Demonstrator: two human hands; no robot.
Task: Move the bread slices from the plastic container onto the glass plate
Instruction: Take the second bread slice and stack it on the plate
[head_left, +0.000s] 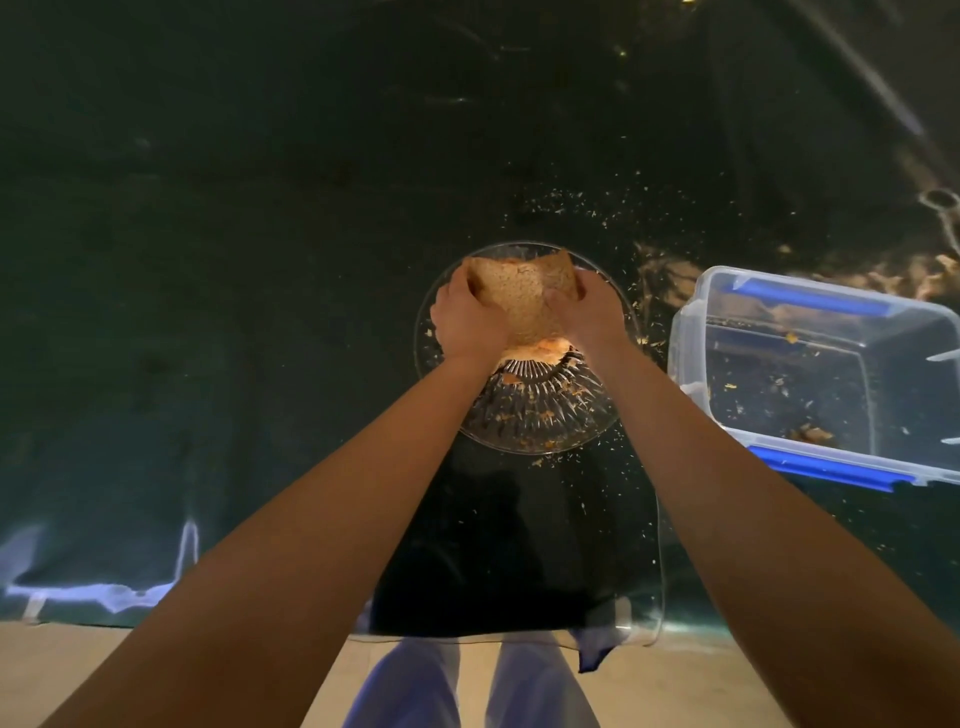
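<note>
Brown bread slices (521, 296) are held together as a stack between both hands above the far half of the round ribbed glass plate (540, 415). My left hand (465, 317) grips the stack's left side and my right hand (589, 312) grips its right side. The lower edge of the stack touches or nearly touches the plate. The clear plastic container (696, 332) with blue clips stands to the right of the plate and holds only crumbs and small bread bits.
A dark table surface carries scattered crumbs (582, 208) around the plate. A clear lid (652, 597) lies flat near the table's front edge, below the plate. The table edge and the person's legs show at the bottom.
</note>
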